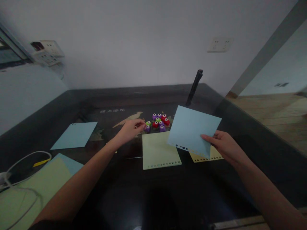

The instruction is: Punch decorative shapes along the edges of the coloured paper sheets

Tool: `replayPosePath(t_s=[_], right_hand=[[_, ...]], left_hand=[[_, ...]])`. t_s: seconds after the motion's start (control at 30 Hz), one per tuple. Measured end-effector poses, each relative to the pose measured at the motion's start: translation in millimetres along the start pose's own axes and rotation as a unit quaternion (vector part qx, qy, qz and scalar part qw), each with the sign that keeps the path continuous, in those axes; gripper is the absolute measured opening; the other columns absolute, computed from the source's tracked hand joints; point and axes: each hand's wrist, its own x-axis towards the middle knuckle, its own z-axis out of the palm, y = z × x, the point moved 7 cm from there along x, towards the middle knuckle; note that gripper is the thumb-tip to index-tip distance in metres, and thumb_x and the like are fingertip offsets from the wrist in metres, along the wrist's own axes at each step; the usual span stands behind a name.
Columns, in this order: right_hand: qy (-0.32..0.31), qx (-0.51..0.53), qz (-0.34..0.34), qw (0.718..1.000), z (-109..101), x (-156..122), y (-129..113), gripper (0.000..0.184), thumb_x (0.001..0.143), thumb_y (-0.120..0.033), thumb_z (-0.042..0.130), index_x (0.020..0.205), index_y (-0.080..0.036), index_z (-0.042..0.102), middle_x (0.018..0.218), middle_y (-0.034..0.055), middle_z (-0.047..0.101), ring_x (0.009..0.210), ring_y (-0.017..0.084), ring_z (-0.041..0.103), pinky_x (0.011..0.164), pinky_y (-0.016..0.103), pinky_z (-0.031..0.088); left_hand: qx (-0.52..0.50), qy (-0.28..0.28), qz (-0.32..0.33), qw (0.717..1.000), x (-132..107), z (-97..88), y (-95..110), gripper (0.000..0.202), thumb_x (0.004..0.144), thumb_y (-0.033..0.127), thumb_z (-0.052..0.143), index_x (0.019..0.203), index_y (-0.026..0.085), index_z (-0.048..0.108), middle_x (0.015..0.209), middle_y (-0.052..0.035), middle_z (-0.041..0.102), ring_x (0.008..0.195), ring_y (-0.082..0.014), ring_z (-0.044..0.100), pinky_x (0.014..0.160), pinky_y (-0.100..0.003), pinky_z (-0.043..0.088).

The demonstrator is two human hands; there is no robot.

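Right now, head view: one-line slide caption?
Right hand holds a punched blue sheet over the dark table; left hand at a cluster of small colored punches.

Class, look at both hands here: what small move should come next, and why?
Probably the left hand should close its fingers on the purple punch at the near edge of the punches and lift it. They are right beside it, and the right hand holds the blue sheet raised, with only a few shapes cut along its lower edge.

We make out one short line of pale Chinese characters [112, 110], printed on the dark bench [153, 188], left of a bird motif [128, 118], too blurred for us to read
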Motion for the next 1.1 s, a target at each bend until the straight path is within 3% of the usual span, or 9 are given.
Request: replayPosePath(t_s=[0.17, 0.27, 0.47, 0.6, 0.7, 0.8, 0.9, 1.0, 1.1], right_hand=[[0.023, 0.029, 0.018, 0.999, -16.3, 2.6, 14.8, 0.033, 0.055, -0.038, 0.083, 0.077, -0.016, 0.073, 0.079, 0.0088, 0.076, 0.067, 0.025, 0.071, 0.071, 0.043, 0.057], [0.033, 0.037, 0.015, 0.999, -15.9, 2.7, 19.3, 0.033, 0.053, -0.039, 0.085, 0.076, -0.017, 0.074, 0.079, 0.0085, 0.076, 0.073, 0.027, 0.071, 0.078, 0.044, 0.056], [0.044, 0.046, 0.018, 0.998, -12.0, -4.2, 21.5, 0.036, 0.051, -0.040, 0.085, 0.078, -0.018, 0.075, 0.086, 0.0084, 0.076, 0.078, 0.026, 0.071, 0.084, 0.045, 0.054], [0.048, 0.034, 0.032, 0.998, -11.1, -6.3, 23.1, 0.034, 0.053, -0.039, 0.084, 0.079, -0.019, 0.074, 0.086, 0.0071, 0.076, 0.078, 0.025, 0.071, 0.083, 0.043, 0.054], [0.058, 0.037, 0.040, 0.997, -10.4, -6.9, 24.6, 0.034, 0.054, -0.040, 0.083, 0.079, -0.019, 0.073, 0.087, 0.0069, 0.076, 0.079, 0.025, 0.071, 0.083, 0.043, 0.054], [0.068, 0.055, 0.048, 0.995, -10.0, -7.3, 26.6, 0.035, 0.056, -0.040, 0.083, 0.082, -0.019, 0.072, 0.087, 0.0063, 0.076, 0.077, 0.025, 0.071, 0.080, 0.043, 0.055], [0.077, 0.063, 0.027, 0.995, -11.8, -7.2, 23.1, 0.031, 0.061, -0.039, 0.080, 0.086, -0.021, 0.071, 0.088, 0.0054, 0.076, 0.078, 0.025, 0.071, 0.077, 0.043, 0.057], [0.087, 0.067, -0.001, 0.994, -15.9, -7.8, 16.6, 0.028, 0.065, -0.036, 0.077, 0.089, -0.024, 0.070, 0.091, 0.0044, 0.076, 0.082, 0.025, 0.071, 0.079, 0.042, 0.057], [0.102, 0.085, -0.003, 0.991, -20.7, -9.3, 13.7, 0.030, 0.061, -0.031, 0.079, 0.089, -0.024, 0.070, 0.092, 0.0033, 0.075, 0.082, 0.023, 0.071, 0.081, 0.040, 0.057]], left_hand=[[0.182, 0.020, 0.055, 0.982, 19.8, 18.8, 14.9, 0.018, 0.087, 0.022, 0.051, 0.097, 0.016, 0.065, 0.100, -0.0064, 0.069, 0.093, -0.0186, 0.062, 0.085, -0.031, 0.047], [0.246, 0.017, 0.052, 0.968, 34.0, 32.9, 16.2, 0.019, 0.085, 0.022, 0.055, 0.101, 0.017, 0.064, 0.107, -0.0074, 0.065, 0.105, -0.0230, 0.056, 0.094, -0.037, 0.042], [0.306, -0.013, 0.031, 0.952, 49.2, 55.1, 4.5, 0.028, 0.083, 0.031, 0.060, 0.107, 0.016, 0.062, 0.112, -0.0116, 0.063, 0.108, -0.0314, 0.053, 0.091, -0.046, 0.040], [0.319, -0.031, 0.024, 0.947, 50.0, 56.3, 3.4, 0.027, 0.085, 0.034, 0.060, 0.104, 0.015, 0.061, 0.107, -0.0118, 0.064, 0.107, -0.0309, 0.054, 0.091, -0.046, 0.039], [0.322, -0.023, 0.015, 0.946, 45.1, 44.9, 12.7, 0.025, 0.087, 0.039, 0.057, 0.098, 0.016, 0.060, 0.103, -0.0110, 0.065, 0.105, -0.0300, 0.055, 0.092, -0.045, 0.039], [0.253, 0.028, 0.005, 0.967, 37.7, 26.0, 30.9, 0.026, 0.088, 0.040, 0.055, 0.100, 0.017, 0.055, 0.099, -0.0095, 0.066, 0.099, -0.0272, 0.058, 0.088, -0.042, 0.041], [0.060, 0.043, -0.027, 0.997, 33.2, 23.2, 42.3, 0.030, 0.087, 0.038, 0.057, 0.109, 0.018, 0.050, 0.092, -0.0059, 0.066, 0.081, -0.0200, 0.061, 0.073, -0.033, 0.046], [-0.163, -0.034, -0.044, 0.985, 32.6, 52.9, 51.5, 0.034, 0.083, 0.031, 0.062, 0.112, 0.019, 0.051, 0.090, -0.0035, 0.067, 0.075, -0.0162, 0.062, 0.067, -0.028, 0.048], [-0.316, -0.130, -0.081, 0.936, 27.9, 93.5, 58.9, 0.034, 0.080, 0.022, 0.063, 0.112, 0.017, 0.057, 0.107, -0.0072, 0.066, 0.084, -0.0164, 0.064, 0.068, -0.027, 0.050]])
